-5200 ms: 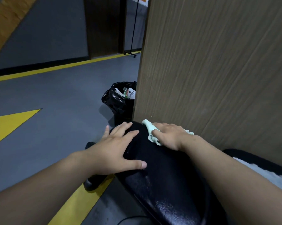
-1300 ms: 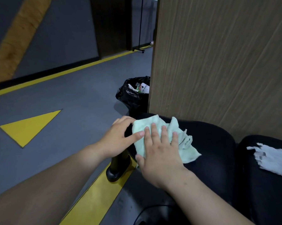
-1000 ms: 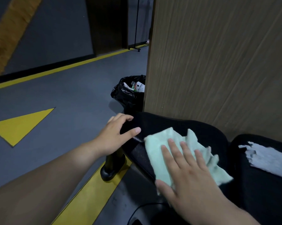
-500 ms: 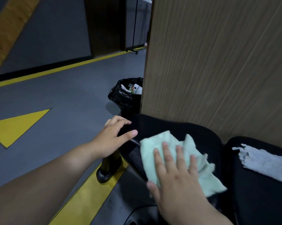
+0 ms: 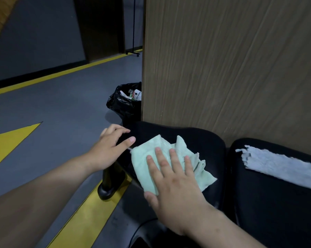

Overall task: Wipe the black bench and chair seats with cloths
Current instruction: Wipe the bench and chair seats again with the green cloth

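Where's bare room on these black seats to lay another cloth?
Free: the left seat between green cloth and wood panel; right seat nearer than its torn white patch. Crowded: left seat's near-left corner, under left hand and right hand.

One head-worn wide-angle view; looks forward and down, close above the black bench seat [image 5: 204, 140]

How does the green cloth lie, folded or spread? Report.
Loosely spread and rumpled: the cloth lies on the black seat under the flat right hand.

soft mint terry cloth [image 5: 170, 158] on glossy black leatherette seat [image 5: 201, 142], matt wood-grain panel [image 5: 231, 59]
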Action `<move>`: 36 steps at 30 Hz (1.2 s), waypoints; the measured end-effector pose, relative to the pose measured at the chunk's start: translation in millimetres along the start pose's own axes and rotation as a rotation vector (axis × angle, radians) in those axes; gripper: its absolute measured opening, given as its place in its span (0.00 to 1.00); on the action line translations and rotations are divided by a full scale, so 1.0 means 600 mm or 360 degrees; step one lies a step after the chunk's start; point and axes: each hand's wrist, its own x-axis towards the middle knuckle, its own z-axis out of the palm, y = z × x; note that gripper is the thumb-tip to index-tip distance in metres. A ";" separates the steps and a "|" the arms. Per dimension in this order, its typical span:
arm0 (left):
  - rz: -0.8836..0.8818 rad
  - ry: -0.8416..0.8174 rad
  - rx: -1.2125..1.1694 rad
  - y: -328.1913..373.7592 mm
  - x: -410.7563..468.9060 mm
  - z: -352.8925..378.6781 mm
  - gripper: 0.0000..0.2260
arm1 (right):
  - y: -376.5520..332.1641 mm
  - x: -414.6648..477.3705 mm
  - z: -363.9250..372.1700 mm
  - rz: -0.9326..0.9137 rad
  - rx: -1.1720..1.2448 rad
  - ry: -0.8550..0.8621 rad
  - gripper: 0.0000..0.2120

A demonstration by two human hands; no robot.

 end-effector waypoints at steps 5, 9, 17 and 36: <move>-0.0011 -0.0038 0.0137 0.017 -0.007 0.004 0.40 | 0.057 -0.073 0.002 -0.0008 0.0053 -0.0004 0.36; -0.0077 -0.0057 0.0481 0.048 -0.013 0.011 0.42 | 0.086 -0.111 -0.020 0.0046 0.0262 -0.0074 0.34; -0.0104 -0.0032 0.0596 0.108 -0.019 0.042 0.42 | 0.127 -0.059 -0.034 0.0172 0.0353 -0.0218 0.37; 0.0304 -0.0257 0.0314 0.191 0.003 0.112 0.20 | 0.193 0.017 -0.057 0.0376 0.0811 -0.0157 0.32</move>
